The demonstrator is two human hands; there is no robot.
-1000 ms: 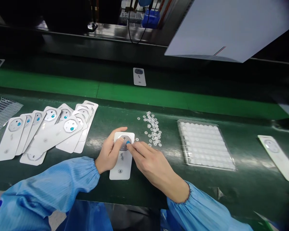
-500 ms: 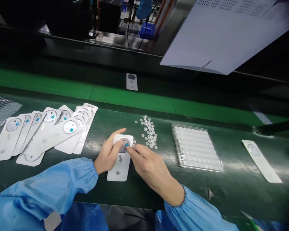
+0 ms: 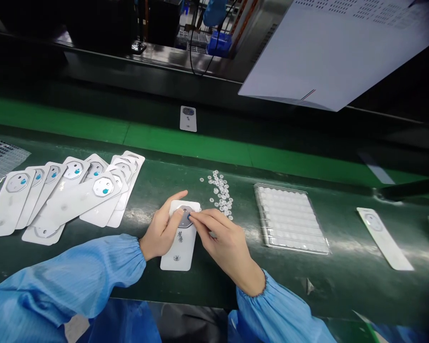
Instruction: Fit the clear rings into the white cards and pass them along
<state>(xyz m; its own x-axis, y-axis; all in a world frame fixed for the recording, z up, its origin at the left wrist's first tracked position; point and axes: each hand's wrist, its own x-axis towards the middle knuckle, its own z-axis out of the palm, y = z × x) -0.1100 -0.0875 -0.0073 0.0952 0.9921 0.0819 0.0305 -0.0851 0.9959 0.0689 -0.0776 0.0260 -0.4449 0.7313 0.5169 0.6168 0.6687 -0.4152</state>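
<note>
A white oblong panel (image 3: 180, 247) with a grey octagonal window lies on the dark green bench in front of me. My left hand (image 3: 161, 228) grips its upper left edge and holds it down. My right hand (image 3: 219, 238) pinches at the small blue tab on the window, fingertips pressed together at its right side. A scatter of small clear round lenses (image 3: 219, 190) lies just beyond my right hand.
A fan of several similar white panels (image 3: 67, 195) lies at the left. A clear blister tray (image 3: 289, 216) sits to the right, another panel (image 3: 384, 238) farther right. One panel (image 3: 188, 118) rides the green conveyor belt behind. A white sheet (image 3: 329, 47) hangs overhead.
My right hand's fingertips have closed in on the blue tab and the wrist has shifted slightly left. The panel on the conveyor has drifted left. My left hand stays in place.
</note>
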